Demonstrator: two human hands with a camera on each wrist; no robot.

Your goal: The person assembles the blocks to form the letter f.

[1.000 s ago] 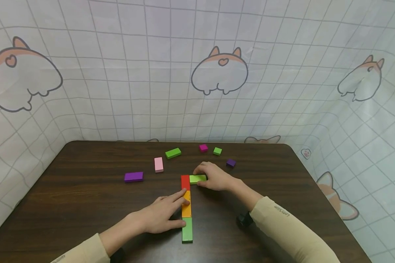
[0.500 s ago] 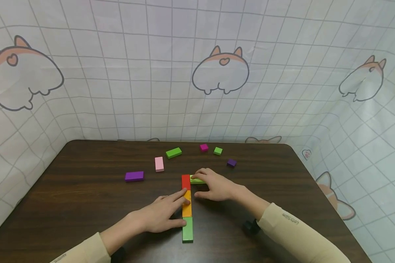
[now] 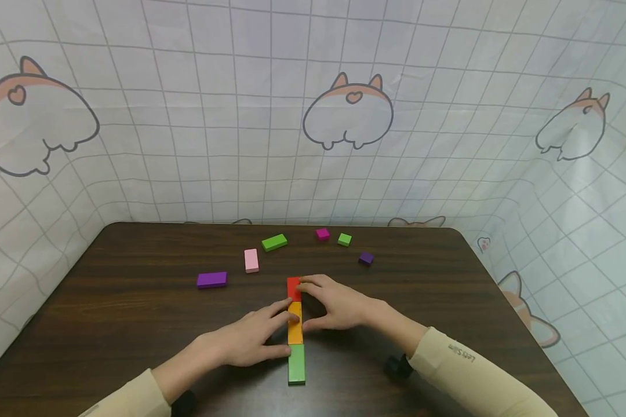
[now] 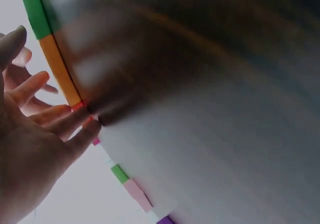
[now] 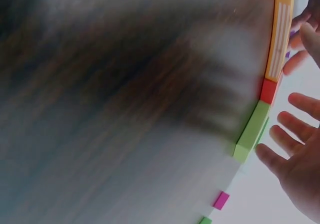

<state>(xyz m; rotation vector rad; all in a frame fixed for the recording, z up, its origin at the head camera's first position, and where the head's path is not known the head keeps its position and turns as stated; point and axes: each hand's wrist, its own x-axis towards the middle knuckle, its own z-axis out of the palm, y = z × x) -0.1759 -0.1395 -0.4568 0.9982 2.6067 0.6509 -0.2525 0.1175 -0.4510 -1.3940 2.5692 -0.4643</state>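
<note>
A red block (image 3: 293, 288), an orange block (image 3: 295, 334) and a green block (image 3: 297, 366) lie end to end in a line running toward me. My left hand (image 3: 255, 335) reaches in from the left, its spread fingertips at the orange block and its thumb at the green one. From the right, my right hand (image 3: 344, 304) has its fingertips at the red block and its thumb beside the orange one, fingers gently bent. It hides a light-green block in the head view; the right wrist view shows this light-green block (image 5: 251, 130) meeting the red one.
On the dark table (image 3: 109, 324), farther back, lie a purple block (image 3: 211, 280), a pink block (image 3: 251, 261), a green block (image 3: 274, 242), a magenta block (image 3: 322, 234), a small green block (image 3: 345, 239) and a dark purple block (image 3: 366, 259). A printed curtain (image 3: 214, 174) hangs behind.
My right hand has let go of the light-green block and moved left and nearer to me, to the red and orange blocks. My left hand has hardly moved.
</note>
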